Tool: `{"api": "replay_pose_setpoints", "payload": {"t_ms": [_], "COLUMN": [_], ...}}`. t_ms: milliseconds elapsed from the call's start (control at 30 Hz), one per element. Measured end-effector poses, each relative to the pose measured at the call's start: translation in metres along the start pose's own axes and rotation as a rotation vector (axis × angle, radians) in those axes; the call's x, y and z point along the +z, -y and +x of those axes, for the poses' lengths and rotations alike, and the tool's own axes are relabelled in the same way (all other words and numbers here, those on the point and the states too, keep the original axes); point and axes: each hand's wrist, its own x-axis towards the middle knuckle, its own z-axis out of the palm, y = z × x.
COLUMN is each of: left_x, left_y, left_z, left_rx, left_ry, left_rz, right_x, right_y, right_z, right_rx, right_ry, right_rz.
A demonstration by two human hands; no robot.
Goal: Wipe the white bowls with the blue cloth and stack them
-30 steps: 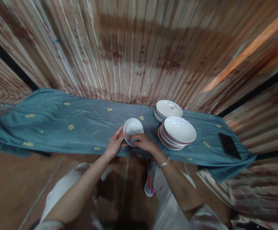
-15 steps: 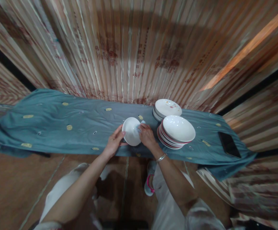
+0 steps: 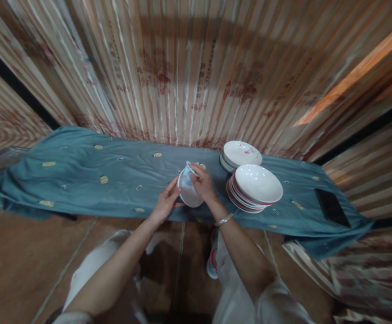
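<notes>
A small white bowl [image 3: 190,196] is tilted toward me above the front part of the cloth-covered table. My left hand [image 3: 166,199] grips it by the left side, thumb on the rim and fingers underneath. In my right hand [image 3: 202,182] a light blue cloth [image 3: 188,173] is bunched, pressed against the upper rim and inside of the bowl. Part of the bowl is hidden behind the right hand. Right of my hands stands a stack of white bowls with red rims [image 3: 258,184].
Behind the bowls is a stack of white plates [image 3: 239,153] with a floral print. A black phone [image 3: 331,208] lies near the right end of the blue-green tablecloth [image 3: 81,180]. A striped curtain [image 3: 182,81] hangs along the back edge.
The right hand has carried the cloth from the bowl's right side up and left to its upper rim. My left hand still holds the bowl. The whole view has shifted slightly.
</notes>
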Motion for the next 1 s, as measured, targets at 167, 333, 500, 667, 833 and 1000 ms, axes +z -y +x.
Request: {"api": "replay_pose_setpoints", "payload": {"t_ms": [167,333,500,667,833,1000], "left_x": [-0.001,-0.003,-0.003,-0.003,-0.004,-0.004], "left_y": [0.003,0.006,0.003,0.002,0.003,0.004], "left_z": [0.001,0.001,-0.001,-0.002,-0.002,0.000], "left_rx": [-0.010,-0.004,-0.033,-0.027,-0.027,-0.022], "left_ry": [-0.003,-0.032,0.018,0.018,-0.024,-0.049], "left_rz": [-0.016,-0.068,-0.120,-0.105,-0.036,-0.005], "right_x": [0.000,-0.005,-0.008,-0.016,-0.029,-0.036], "right_y": [0.020,0.037,0.043,0.040,0.031,0.024], "right_z": [-0.010,-0.026,-0.037,-0.047,-0.053,-0.057], "right_rx": [-0.056,-0.095,-0.067,-0.011,0.015,0.003], "right_ry": [0.087,0.146,0.187,0.318,0.454,0.528], "right_rz": [0.131,0.197,0.281,0.342,0.283,-0.017]}}
